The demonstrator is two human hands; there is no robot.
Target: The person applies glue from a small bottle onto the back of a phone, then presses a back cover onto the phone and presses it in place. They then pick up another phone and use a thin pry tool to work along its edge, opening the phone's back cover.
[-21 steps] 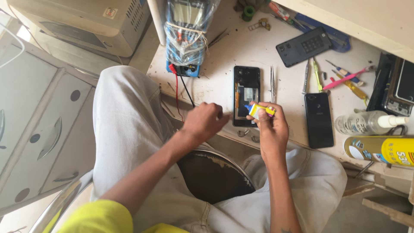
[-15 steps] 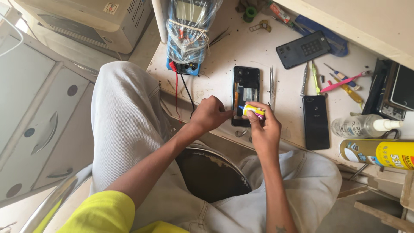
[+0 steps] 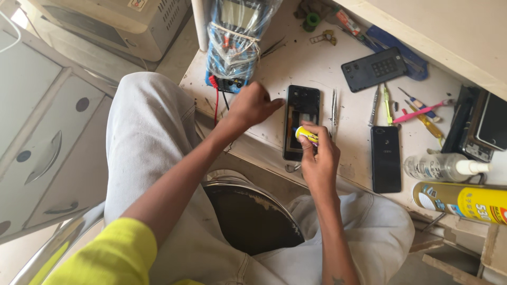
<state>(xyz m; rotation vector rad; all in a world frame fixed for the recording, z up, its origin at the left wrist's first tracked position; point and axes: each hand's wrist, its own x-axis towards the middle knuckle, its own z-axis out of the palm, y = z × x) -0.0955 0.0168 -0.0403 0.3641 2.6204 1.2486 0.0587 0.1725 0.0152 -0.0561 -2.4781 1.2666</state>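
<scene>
Head view, looking down over grey-trousered knees at a cluttered white workbench (image 3: 317, 63). Centre frame: one opened phone (image 3: 301, 121), black-framed and lying flat near the bench's front edge. Left hand (image 3: 252, 105) loosely curled at the phone's upper left corner, fingertips touching the frame, nothing gripped in it. Right hand (image 3: 318, 155) closed around one small yellow tube (image 3: 306, 135), nozzle end pressed over the phone's lower half.

Just right of the phone, one pair of metal tweezers (image 3: 334, 113). Further right, one black phone (image 3: 385, 158) lying face up, well apart from the hands; above it, one dark back cover (image 3: 374, 68) lying at a slant. Between them, a scatter of slim hand tools (image 3: 406, 108), at least five, among them one pink-handled and one yellow-handled. At the right edge, one clear spray bottle (image 3: 441, 166) on its side and one yellow can (image 3: 465, 199) below it, also lying down. At the bench's far left, one multimeter (image 3: 235, 39) wrapped in clear plastic, red and black leads trailing off the edge. Below the bench, one round dark stool seat (image 3: 248, 216).
</scene>
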